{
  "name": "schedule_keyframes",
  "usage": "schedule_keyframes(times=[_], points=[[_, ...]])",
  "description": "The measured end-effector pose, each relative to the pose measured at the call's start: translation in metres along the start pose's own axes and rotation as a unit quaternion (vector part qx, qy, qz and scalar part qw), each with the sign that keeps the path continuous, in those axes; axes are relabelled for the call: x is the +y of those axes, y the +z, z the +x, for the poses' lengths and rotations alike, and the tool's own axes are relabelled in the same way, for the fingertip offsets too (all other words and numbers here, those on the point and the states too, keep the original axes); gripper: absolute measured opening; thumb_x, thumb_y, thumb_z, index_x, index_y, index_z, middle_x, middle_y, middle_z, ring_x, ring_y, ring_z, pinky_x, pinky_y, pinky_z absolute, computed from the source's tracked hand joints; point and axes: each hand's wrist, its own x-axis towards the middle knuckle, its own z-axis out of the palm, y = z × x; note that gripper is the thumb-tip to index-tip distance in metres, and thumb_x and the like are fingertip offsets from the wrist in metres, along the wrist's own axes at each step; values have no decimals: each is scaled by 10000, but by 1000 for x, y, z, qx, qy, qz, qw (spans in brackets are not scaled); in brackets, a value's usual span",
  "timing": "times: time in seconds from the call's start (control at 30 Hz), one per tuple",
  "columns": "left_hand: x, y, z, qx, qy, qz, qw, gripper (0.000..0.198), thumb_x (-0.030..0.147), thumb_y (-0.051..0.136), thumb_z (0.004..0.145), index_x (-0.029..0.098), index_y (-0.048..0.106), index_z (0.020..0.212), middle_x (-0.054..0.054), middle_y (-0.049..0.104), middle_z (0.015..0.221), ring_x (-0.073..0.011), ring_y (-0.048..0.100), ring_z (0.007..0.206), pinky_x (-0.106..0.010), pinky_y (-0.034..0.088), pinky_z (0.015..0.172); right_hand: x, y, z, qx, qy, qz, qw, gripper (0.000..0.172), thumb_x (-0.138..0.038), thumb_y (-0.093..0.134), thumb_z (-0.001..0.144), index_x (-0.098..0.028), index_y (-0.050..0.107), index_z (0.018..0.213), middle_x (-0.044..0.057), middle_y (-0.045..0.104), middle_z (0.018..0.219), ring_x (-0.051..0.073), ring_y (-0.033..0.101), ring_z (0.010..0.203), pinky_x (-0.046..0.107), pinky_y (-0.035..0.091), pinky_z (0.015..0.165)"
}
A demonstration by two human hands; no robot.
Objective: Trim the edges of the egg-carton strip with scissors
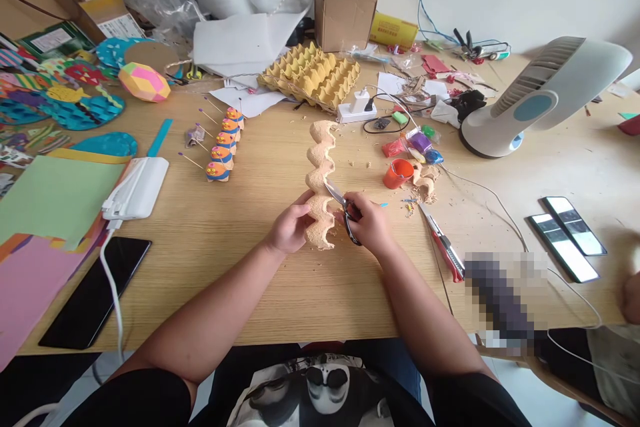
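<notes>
A strip of egg carton cups (pixel 319 177), peach-coloured and rough, stands lengthwise in front of me. My left hand (pixel 291 223) pinches its lower left side, thumb on top. In my right hand (pixel 369 223) is a pair of scissors (pixel 351 215) with black handles, fingers wrapped through the loops. The blade tips touch the strip's right edge near its middle. Small peach scraps lie around the strip. To the left sits a painted egg carton caterpillar (pixel 223 145) in orange and blue, with pins standing out of it.
A yellow egg tray (pixel 313 77) and power strip (pixel 357 111) lie behind. On the right are an orange bucket (pixel 398 174), a box cutter (pixel 443 243), phones (pixel 564 247) and a white fan (pixel 540 100). A power bank (pixel 137 188), dark phone (pixel 97 290) and coloured paper (pixel 45 200) lie left.
</notes>
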Motion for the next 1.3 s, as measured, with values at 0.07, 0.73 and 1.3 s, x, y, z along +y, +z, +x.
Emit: schedule_keyframes(times=[0.07, 0.73, 1.3], points=[[1, 0, 0, -1, -4, -2, 1000, 602, 395, 802, 779, 132, 659, 1302, -72, 776, 873, -193, 671, 667, -298, 524, 610, 0, 0, 1, -21, 7, 44, 999, 403, -599, 790, 886, -244, 682, 1043, -28, 577, 764, 158, 503, 685, 287, 377, 661], [-1, 2, 0, -49, -24, 67, 996, 652, 442, 838, 787, 155, 684, 1352, -42, 730, 879, -169, 667, 703, -256, 536, 601, -1, -11, 6, 28, 64, 129, 989, 525, -699, 822, 803, -242, 627, 971, -51, 513, 703, 141, 452, 645, 283, 353, 606], [5, 7, -3, -46, -25, 57, 997, 701, 441, 820, 771, 129, 680, 1384, -49, 697, 846, -163, 615, 654, -265, 523, 570, -1, -13, 4, 46, 50, 59, 996, 514, -717, 778, 841, -235, 684, 992, -25, 571, 710, 159, 495, 646, 293, 377, 626]])
